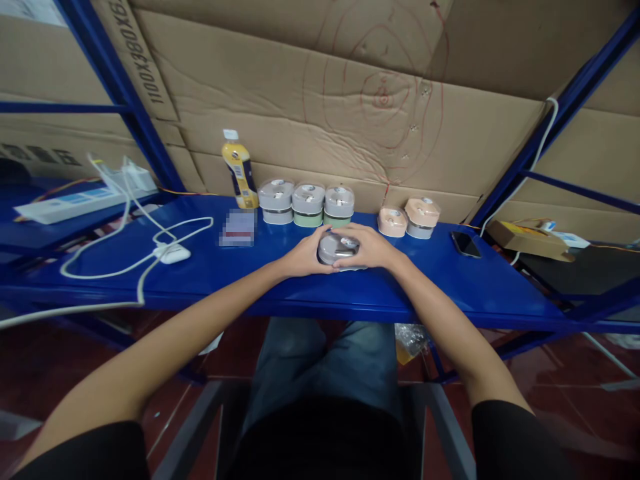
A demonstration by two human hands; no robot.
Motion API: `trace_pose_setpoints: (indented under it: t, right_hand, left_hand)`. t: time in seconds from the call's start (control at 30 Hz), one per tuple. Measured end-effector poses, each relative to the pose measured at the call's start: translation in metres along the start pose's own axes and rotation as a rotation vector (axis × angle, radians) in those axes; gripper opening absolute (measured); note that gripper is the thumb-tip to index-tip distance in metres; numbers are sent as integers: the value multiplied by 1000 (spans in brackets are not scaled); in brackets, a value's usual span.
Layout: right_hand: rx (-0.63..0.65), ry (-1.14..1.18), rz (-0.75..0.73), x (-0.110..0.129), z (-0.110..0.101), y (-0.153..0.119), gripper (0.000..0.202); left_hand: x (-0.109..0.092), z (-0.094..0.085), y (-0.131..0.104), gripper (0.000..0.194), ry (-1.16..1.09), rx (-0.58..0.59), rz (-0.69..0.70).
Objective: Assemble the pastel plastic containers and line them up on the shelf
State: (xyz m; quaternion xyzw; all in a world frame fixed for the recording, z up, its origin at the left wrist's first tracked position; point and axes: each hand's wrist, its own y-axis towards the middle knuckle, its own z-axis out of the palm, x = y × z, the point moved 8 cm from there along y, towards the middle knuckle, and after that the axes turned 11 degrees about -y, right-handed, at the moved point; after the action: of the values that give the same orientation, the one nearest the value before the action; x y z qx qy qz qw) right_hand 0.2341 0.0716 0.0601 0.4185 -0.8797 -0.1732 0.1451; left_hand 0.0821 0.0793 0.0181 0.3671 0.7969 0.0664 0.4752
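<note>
Near the front edge of the blue table [290,293], a small grey rounded box [333,248] with a shiny top sits between both my hands. My left hand [307,255] wraps its left side, and my right hand [374,247] curves over its right side. Part of the box is hidden by my fingers. Behind it stand similar boxes in stacks: a grey stack [277,200] and two grey-over-green stacks, one on the left [307,202] and one on the right [339,202]. Farther right are a single peach box [393,222] and a peach-over-grey stack [423,217].
A yellow drink bottle [240,170] stands at the back left, beside a blurred flat item [239,227]. White cables with a plug [171,253] and a power strip [85,202] lie left. On the right are a phone [465,244] and an open carton [530,240]. Cardboard [260,93] walls the back.
</note>
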Motion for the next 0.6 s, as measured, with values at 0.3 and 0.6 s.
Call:
trace_pose_setpoints:
  t: [0.3,0.6]
  right_hand:
    - [49,-83,13,-1,2,0,91]
    - [72,83,29,-27,11,-1,95]
  left_hand:
    - [11,1,3,122,-60,-16,-40]
    - [8,1,2,121,20,-45,-132]
